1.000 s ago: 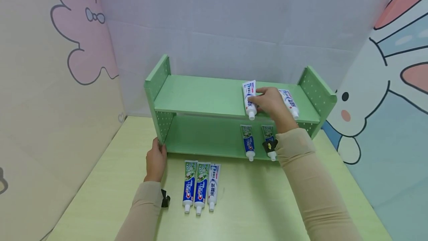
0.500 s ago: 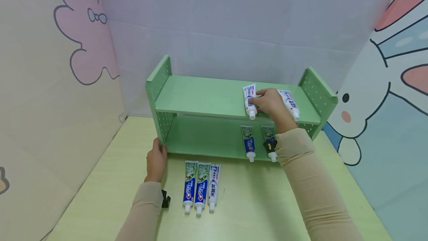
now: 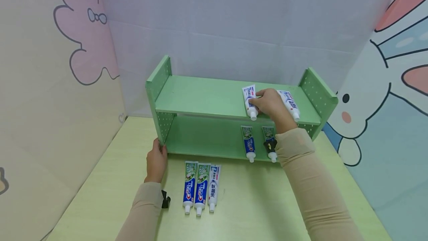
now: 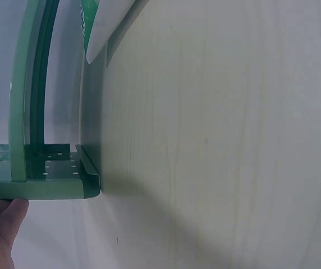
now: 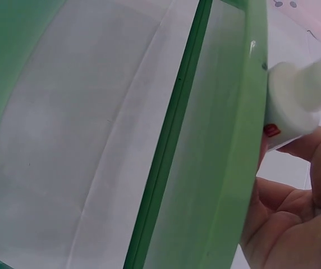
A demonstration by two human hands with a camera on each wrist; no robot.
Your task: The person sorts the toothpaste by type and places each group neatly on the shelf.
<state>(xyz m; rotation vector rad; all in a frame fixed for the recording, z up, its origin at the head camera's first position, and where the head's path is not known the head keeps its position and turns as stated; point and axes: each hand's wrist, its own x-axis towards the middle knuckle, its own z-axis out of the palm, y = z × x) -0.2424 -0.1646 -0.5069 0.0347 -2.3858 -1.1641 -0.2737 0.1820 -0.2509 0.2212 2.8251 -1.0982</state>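
Observation:
My right hand (image 3: 270, 103) holds a white toothpaste tube (image 3: 249, 94) by its side at the front of the green shelf's upper board (image 3: 200, 96). The tube's white cap (image 5: 317, 84) juts past the board's front edge in the right wrist view. Right of that hand lies a second white toothpaste tube (image 3: 289, 104), also cap forward. My left hand (image 3: 156, 162) grips the lower front of the shelf's left side panel (image 3: 154, 103); in the left wrist view its fingers (image 4: 9, 224) wrap the green panel edge (image 4: 48, 189).
Two blue-green toothpaste tubes, a left one (image 3: 248, 143) and a partly hidden right one (image 3: 268, 134), lie on the lower board (image 3: 200, 137). On the table (image 3: 110, 181) before the shelf are two more blue-green tubes (image 3: 189, 181) and a white tube (image 3: 213, 187). Cartoon-painted walls enclose both sides.
The held white tube has come down slightly onto the upper board and turned a little, its cap end shifting right. The left hand keeps its place on the side panel.

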